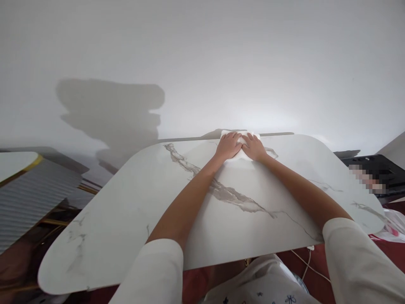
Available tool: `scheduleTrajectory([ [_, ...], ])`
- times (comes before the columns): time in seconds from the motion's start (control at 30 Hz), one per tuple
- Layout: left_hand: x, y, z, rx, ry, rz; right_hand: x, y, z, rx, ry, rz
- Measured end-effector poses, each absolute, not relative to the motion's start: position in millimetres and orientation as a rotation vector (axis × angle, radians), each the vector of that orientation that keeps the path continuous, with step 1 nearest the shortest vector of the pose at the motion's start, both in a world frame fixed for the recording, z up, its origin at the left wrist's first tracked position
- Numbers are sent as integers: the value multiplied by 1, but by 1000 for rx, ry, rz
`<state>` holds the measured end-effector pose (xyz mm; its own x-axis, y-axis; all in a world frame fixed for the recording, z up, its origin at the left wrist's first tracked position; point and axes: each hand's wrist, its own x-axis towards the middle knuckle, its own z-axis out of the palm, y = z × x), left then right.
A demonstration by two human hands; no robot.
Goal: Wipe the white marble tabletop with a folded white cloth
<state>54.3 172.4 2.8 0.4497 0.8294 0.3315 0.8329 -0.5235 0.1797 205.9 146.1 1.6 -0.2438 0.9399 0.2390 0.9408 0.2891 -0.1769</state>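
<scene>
Both my arms reach across a white marble-patterned table (133,202) to its far edge by the wall. My left hand (228,145) and my right hand (253,147) lie side by side, fingers stretched flat, pressing on a white cloth (241,155). The cloth is folded or bunched under the palms; only its edges show around and between the hands. White sleeves cover my upper arms.
A plain white wall rises right behind the table. A ribbed grey piece with gold trim (28,194) stands at the left. A black object (373,169) sits at the right, a plastic bag (394,226) below it. A white cable (308,264) hangs near the table's front edge.
</scene>
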Motion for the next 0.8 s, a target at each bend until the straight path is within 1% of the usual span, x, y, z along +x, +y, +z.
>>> scheduleTrajectory([
  [0.4,102,181,2,-2631,-1511,-592,243,157,0,-1789,-2157,4],
  [0.8,99,143,-2,-2652,-1471,-584,241,110,3,-1833,-2169,-9],
])
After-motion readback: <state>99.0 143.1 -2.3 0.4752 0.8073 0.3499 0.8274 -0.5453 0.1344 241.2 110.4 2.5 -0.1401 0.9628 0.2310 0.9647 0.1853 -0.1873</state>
